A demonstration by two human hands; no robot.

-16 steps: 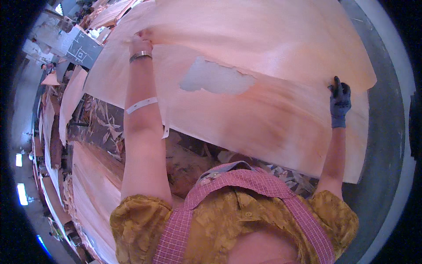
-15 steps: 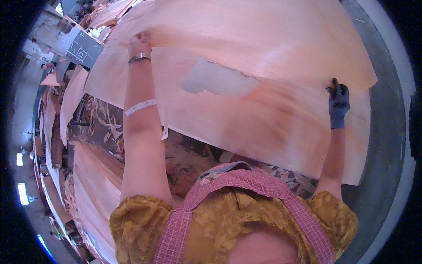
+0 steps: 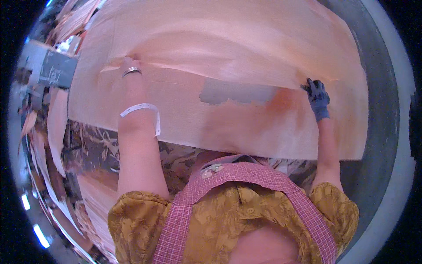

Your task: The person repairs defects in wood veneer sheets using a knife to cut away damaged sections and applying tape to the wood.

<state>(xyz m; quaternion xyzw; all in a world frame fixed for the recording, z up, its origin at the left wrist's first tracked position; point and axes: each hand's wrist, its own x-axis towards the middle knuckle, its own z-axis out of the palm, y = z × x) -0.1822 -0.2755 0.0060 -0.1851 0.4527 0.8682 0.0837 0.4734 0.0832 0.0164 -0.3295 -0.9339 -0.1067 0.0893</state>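
Note:
A large pale wood veneer sheet [image 3: 211, 39] spreads out in front of me, wavy along its near edge. My bare left hand [image 3: 130, 64], with a metal band at the wrist, is closed on that edge at the left, raising a fold. At the right, my right hand [image 3: 317, 91], in a dark blue-grey glove, pinches the same edge. A second veneer layer [image 3: 176, 119] lies below and nearer to me, with a reddish-brown stain. Between the layers, a ragged hole [image 3: 237, 91] shows grey. A white strip [image 3: 143, 106] loops round my left forearm.
A grey surface [image 3: 382, 105] runs along the right side. Torn veneer scraps [image 3: 99, 141] lie below the sheets at left, beside more veneer pieces [image 3: 57, 127]. A dark board with chalk marks [image 3: 57, 70] stands at the far left.
My left hand has come nearer to me, and my right hand has shifted left. The upper sheet's edge has moved with them, and the grey hole looks narrower. The view has shifted a little.

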